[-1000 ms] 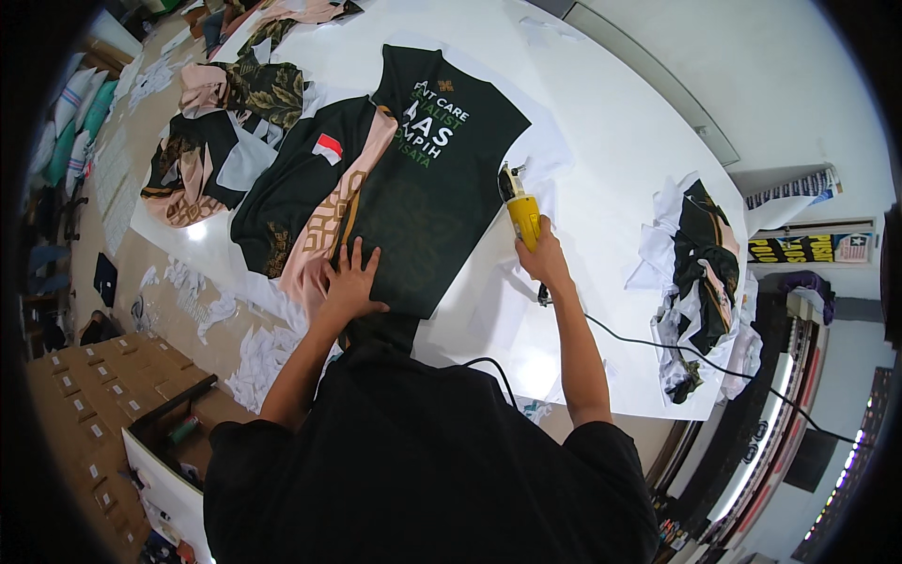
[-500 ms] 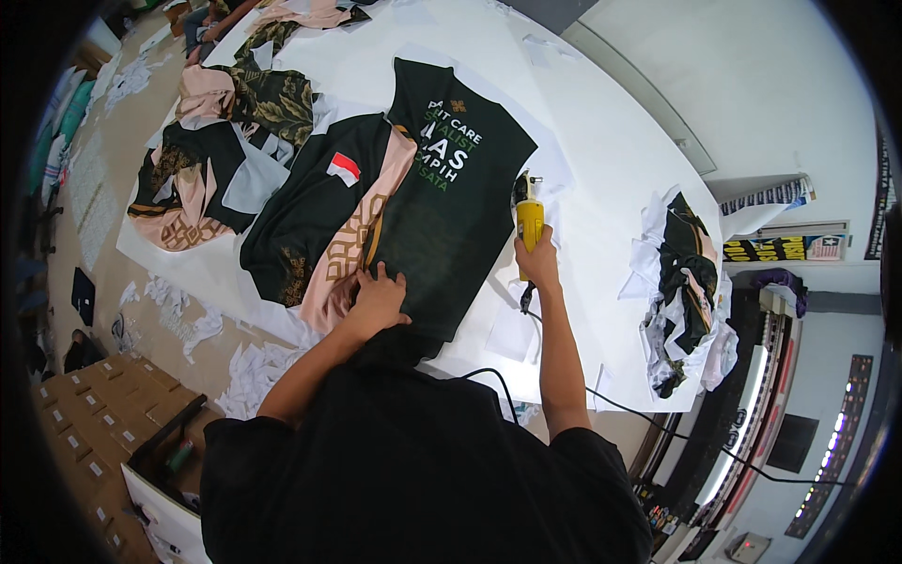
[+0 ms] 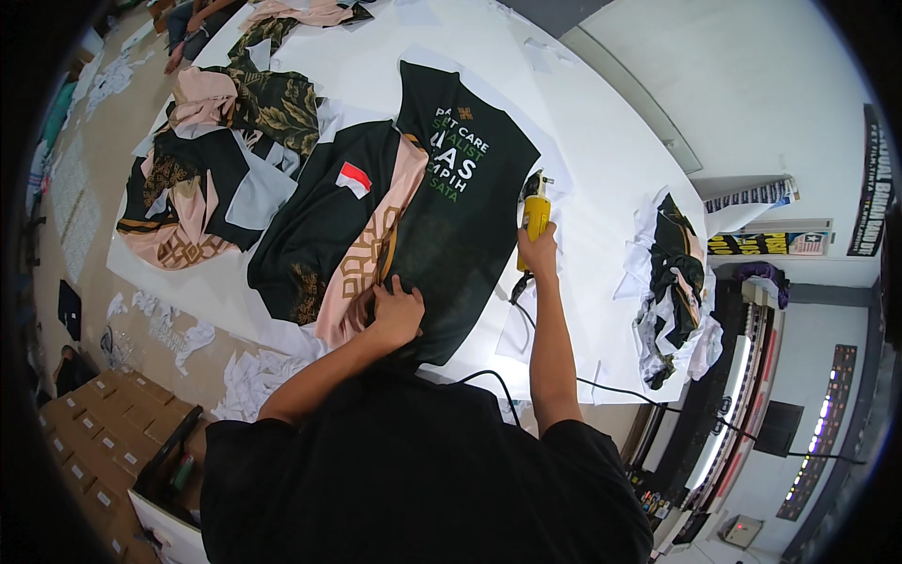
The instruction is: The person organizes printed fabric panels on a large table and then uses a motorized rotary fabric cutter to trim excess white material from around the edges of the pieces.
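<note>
My right hand (image 3: 537,252) is closed around a yellow handheld electric fabric cutter (image 3: 536,216). Its metal head is at the right edge of a dark green sleeveless garment panel (image 3: 451,244) with printed lettering. A black cord trails from the cutter's lower end. Against the panel's lower left side lies my left hand (image 3: 398,315), fingers stretched over the cloth where it meets a pink patterned strip (image 3: 359,273). Beside that strip, to the left, is another dark green piece (image 3: 324,226) bearing a red-and-white patch.
Cut garment pieces (image 3: 202,169) are heaped on the white table (image 3: 587,310) at left. Scraps (image 3: 672,296) pile up at its right end. White offcuts (image 3: 258,381) lie below the left edge, near stacked brown boxes (image 3: 99,432). Another person's leg (image 3: 178,39) shows at upper left.
The view has shifted slightly. The cutter in my right hand has moved a little up along the panel's right edge. My left hand's fingers have drawn closer together on the cloth.
</note>
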The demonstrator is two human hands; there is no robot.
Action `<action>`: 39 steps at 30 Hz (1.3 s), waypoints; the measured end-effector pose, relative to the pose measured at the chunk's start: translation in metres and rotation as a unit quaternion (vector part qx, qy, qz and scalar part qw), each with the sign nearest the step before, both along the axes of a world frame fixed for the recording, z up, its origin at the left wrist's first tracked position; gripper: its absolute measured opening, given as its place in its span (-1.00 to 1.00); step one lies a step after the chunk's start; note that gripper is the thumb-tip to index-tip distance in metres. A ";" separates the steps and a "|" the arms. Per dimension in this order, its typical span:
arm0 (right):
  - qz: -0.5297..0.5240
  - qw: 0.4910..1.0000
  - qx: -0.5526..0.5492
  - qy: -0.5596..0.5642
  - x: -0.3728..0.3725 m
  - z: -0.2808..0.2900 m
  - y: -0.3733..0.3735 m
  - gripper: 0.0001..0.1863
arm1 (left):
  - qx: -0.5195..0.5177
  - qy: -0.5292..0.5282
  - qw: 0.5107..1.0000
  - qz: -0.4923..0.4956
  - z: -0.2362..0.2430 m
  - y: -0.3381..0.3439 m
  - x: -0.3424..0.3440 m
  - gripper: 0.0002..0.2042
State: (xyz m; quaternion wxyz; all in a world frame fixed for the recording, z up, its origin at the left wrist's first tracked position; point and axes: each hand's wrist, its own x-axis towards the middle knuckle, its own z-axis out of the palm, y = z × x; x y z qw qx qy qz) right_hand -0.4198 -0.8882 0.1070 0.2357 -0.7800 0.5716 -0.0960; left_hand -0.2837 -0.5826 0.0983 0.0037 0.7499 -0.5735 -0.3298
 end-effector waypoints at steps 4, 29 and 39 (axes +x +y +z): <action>-0.012 1.000 0.000 0.005 0.008 -0.001 -0.005 -0.29 | 0.017 -0.017 0.999 -0.032 -0.003 -0.003 -0.001 -0.05; -0.100 0.995 -0.020 -0.005 0.076 -0.024 -0.179 -0.14 | 0.027 -0.034 0.999 0.008 -0.010 -0.005 -0.006 -0.10; -0.205 0.968 0.014 -0.141 -0.045 -0.041 -0.146 -0.19 | 0.069 -0.024 0.995 0.065 0.024 -0.060 0.018 -0.51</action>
